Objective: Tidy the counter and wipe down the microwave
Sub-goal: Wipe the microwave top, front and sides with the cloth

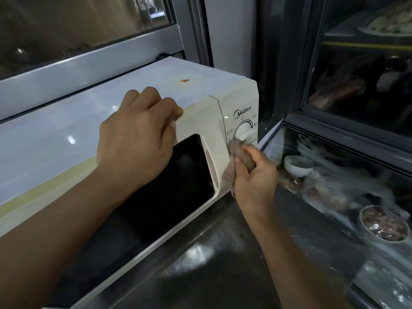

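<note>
A cream-white microwave [124,101] with a dark door window stands on the steel counter [214,270]. My left hand [138,139] rests on its top front edge, fingers curled over the top and thumb on the door frame. My right hand [254,177] grips a crumpled grey-brown cloth [236,157] and presses it against the control panel just below the round dial [244,130]. Part of the cloth hangs down under my fingers.
Right of the microwave stands a glass-fronted chiller [347,121]. Behind its lower glass are a white bowl [297,165], plastic-wrapped food and a bowl of chopped meat [383,224]. A window frame [89,61] runs behind the microwave.
</note>
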